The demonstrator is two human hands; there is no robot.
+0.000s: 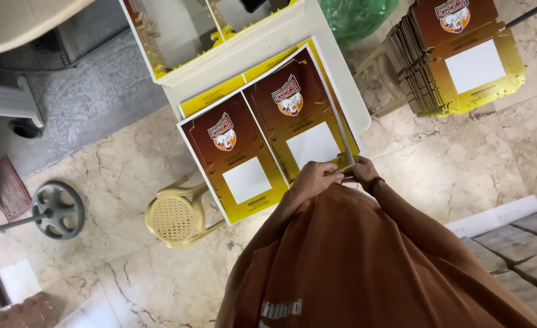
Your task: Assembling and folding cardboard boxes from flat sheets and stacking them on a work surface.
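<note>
A pile of flat printed card sheets (250, 146), brown fading to yellow with white rectangles, lies on a white table (262, 51). My left hand (314, 179) and my right hand (364, 171) meet at the near right corner of the pile. Both pinch the near edge of the top sheet (308, 118), which is lifted slightly off the pile along its right side. My brown sleeves and shirt fill the lower middle of the view.
A stack of cut, folded cartons (457, 58) stands on a stool at the upper right. A beige plastic stool (177, 215) sits left of me. More sheets (177, 36) lie at the table's far end. A grey wheel (58, 209) rests on the marble floor.
</note>
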